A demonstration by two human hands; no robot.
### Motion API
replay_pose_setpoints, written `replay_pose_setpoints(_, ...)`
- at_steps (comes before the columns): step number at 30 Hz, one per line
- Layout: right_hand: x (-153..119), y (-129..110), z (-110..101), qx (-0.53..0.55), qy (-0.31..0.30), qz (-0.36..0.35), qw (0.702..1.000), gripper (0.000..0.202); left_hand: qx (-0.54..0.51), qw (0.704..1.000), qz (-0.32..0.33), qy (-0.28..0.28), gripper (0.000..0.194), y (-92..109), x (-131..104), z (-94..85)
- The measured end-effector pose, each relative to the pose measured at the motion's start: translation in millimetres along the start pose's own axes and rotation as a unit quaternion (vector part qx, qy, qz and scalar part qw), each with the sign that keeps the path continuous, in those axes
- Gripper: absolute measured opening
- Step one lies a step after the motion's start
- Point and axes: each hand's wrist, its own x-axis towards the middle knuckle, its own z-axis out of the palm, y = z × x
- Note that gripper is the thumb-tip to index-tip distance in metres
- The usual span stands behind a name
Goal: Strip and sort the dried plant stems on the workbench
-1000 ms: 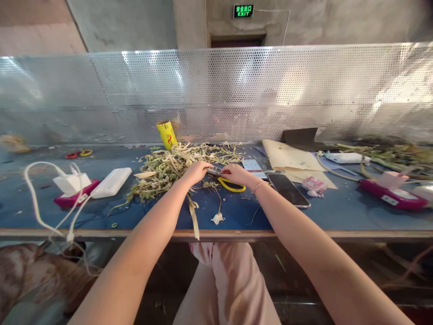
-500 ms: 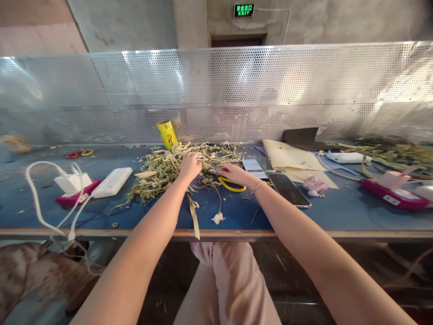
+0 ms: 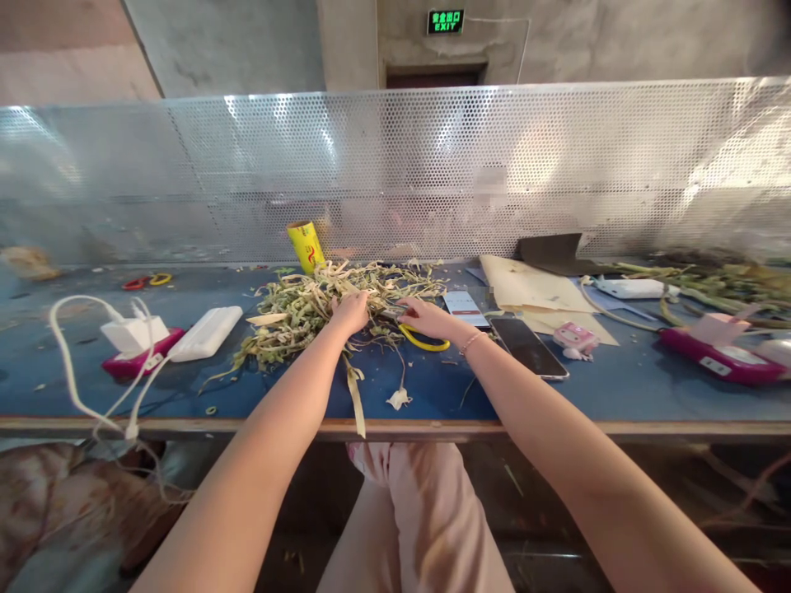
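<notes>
A tangled heap of dried, pale green plant stems and leaves [image 3: 297,309] lies on the blue tabletop in front of me. My left hand [image 3: 351,313] rests at its near right side, fingers curled into the stems; what they grip is hidden. At the heap's right edge is my right hand [image 3: 425,317], palm down, fingers reaching left and thumb apart from them. Just below that hand lies a yellow-handled pair of scissors [image 3: 426,341], its blades mostly covered. A withered pale flower head [image 3: 399,399] hangs off a thin stem near the table edge.
Right of my hands lie a lit phone [image 3: 465,308], a dark phone [image 3: 528,347] and a pink toy-like case [image 3: 574,339]. A yellow tube [image 3: 306,247] stands behind the heap. Magenta power strips [image 3: 720,356] with cables sit at both sides. A perforated metal screen [image 3: 401,173] closes the back.
My left hand has drawn back slightly toward me, lower on the heap. My right hand and the scissors stay almost where they were.
</notes>
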Motion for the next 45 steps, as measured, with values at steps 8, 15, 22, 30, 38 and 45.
replay_pose_setpoints(8, 3, 0, 2, -0.01, 0.01, -0.055, 0.998, 0.025, 0.021, 0.998, 0.025, 0.055, 0.037, 0, -3, -9.7)
replay_pose_setpoints(15, 3, 3, -2, 0.041, 0.132, -0.048, 0.989, 0.02, -0.125, 0.972, 0.091, 0.175, 0.03, 6, 0, -16.8)
replay_pose_setpoints(22, 2, 2, -9, 0.102, 0.27, -0.053, 0.956, 0.02, -0.187, 0.936, 0.145, 0.261, 0.03, 13, -6, -24.2)
replay_pose_setpoints(30, 3, 8, -12, 0.096, 0.341, -0.022, 0.935, 0.029, -0.364, 0.867, 0.041, 0.337, 0.016, 13, -4, -22.9)
replay_pose_setpoints(38, 7, 12, -1, 0.035, 0.177, 0.022, 0.983, 0.026, -0.434, 0.861, 0.071, 0.256, 0.009, 23, -8, -27.6)
replay_pose_setpoints(45, 7, 5, -8, 0.191, 0.163, 0.033, 0.967, 0.027, -0.515, 0.84, 0.17, 0.027, 0.015, 37, -19, -27.4)
